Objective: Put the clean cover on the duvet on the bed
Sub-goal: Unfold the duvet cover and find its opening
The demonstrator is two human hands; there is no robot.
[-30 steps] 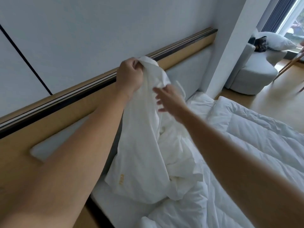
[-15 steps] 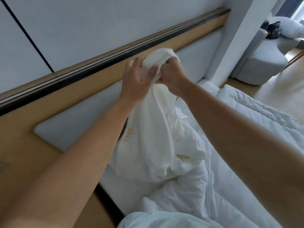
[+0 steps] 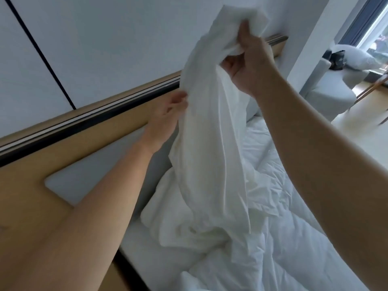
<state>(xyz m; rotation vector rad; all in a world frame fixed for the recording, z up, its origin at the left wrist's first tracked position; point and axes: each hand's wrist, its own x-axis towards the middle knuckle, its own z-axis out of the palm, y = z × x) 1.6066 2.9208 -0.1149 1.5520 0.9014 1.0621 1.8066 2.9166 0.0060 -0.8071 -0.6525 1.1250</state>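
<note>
- While the duvet (image 3: 294, 238) lies rumpled beneath our hands, the cover (image 3: 210, 154) now hangs from our right hand down onto it.
- Our left hand (image 3: 165, 120) has dropped from the top to the cover's side edge; it is too blurred to tell its grip.
- Our right hand (image 3: 247, 59) has taken over the bunched top, clenched round it and raised high. We judge we are hunting the opening.

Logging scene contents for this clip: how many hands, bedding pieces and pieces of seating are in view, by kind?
Hands: 2 (left hand, right hand)
Bedding: 2 (cover, duvet)
Armchair: 1
Cushion on it: 1
Total: 6
</note>
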